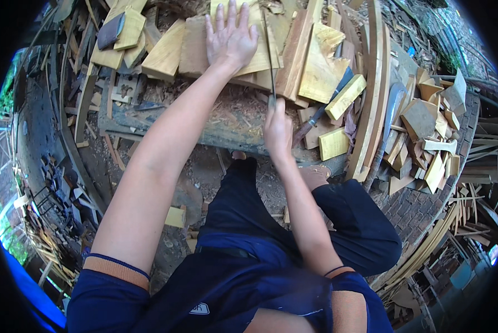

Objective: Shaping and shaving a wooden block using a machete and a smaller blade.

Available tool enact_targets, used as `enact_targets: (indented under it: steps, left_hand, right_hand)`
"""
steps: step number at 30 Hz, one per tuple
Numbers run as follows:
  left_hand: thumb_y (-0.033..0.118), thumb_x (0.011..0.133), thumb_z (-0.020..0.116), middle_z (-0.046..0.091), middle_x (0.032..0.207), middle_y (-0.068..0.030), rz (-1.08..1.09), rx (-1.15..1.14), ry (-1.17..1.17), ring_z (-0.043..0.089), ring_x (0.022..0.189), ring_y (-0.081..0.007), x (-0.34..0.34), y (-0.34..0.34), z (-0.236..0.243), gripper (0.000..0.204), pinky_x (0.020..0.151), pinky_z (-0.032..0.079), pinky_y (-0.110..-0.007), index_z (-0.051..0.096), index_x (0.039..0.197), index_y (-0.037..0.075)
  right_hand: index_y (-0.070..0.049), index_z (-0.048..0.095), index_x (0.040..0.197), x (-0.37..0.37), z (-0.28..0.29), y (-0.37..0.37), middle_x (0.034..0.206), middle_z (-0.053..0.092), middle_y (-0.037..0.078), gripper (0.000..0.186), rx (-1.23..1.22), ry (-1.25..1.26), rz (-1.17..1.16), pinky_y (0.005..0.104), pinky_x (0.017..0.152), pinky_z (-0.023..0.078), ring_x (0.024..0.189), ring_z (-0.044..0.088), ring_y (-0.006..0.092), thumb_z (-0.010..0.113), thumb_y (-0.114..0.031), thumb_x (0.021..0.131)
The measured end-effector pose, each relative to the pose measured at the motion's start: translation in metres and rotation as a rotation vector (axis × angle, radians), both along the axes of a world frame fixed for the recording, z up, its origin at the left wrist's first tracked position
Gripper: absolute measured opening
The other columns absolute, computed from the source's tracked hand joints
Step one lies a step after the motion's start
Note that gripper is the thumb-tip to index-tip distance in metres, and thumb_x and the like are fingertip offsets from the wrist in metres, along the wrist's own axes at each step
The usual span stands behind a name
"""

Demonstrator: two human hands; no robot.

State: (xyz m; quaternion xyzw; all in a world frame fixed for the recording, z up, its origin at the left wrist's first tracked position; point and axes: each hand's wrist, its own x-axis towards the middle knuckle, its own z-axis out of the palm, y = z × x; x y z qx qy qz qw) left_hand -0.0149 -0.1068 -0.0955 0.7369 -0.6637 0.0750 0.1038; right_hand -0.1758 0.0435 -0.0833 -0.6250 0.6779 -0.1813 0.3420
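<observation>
Near the top middle of the view, the left hand [231,39] lies flat on a yellow board [262,53], palm down, with its fingers spread wide. The board rests on a brown block [193,49], which shows to the left of the wrist, close to the far side of the surface [221,135]. Just right of the board, the right hand [278,130] is closed around the handle end of a saw [270,53], its thin dark blade pointing away from the body along the board's right side. The blade is seen almost edge-on, so I cannot tell how far it sits in the wood.

Beside the blade on the right lies a long brown beam [294,58], then a yellow plank [318,66] with a ragged, broken end. Further right, a small yellow block [346,97] lies slanted against a chisel [317,116] with a dark blade, and a second yellow block [334,144] is nearer the body. Long curved boards [375,83] run past these, with a heap of offcuts [421,119] beyond them. On the left, a dark purplish block [111,30] lies on some yellow pieces [131,28]. Wood shavings [232,111] litter the area below the board.
</observation>
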Motion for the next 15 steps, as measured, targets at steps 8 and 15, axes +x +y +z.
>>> enact_targets:
  steps: [8, 15]
  left_hand:
    - [0.044, 0.098, 0.03, 0.017, 0.16, -0.0068, -0.002, 0.012, 0.032, 0.013, 0.147, -0.0288, -0.005, -0.003, -0.001, 0.06, 0.119, 0.005, -0.052, 0.025, 0.152, 0.02]
    - [0.046, 0.098, 0.028, 0.017, 0.16, -0.0053, 0.019, 0.024, 0.013, 0.013, 0.148, -0.0274, 0.001, -0.001, -0.003, 0.06, 0.119, 0.007, -0.051, 0.024, 0.153, 0.021]
  right_hand:
    - [-0.001, 0.045, 0.102, 0.008, 0.004, -0.026, 0.072, 0.062, 0.031, 0.017, -0.035, -0.018, -0.01, 0.0583, 0.061, 0.048, 0.073, 0.062, 0.05, 0.045, -0.018, 0.099]
    - [-0.001, 0.045, 0.101, -0.004, -0.003, 0.008, 0.071, 0.06, 0.032, 0.015, -0.043, -0.027, 0.011, 0.0576, 0.058, 0.047, 0.071, 0.061, 0.0493, 0.046, -0.016, 0.099]
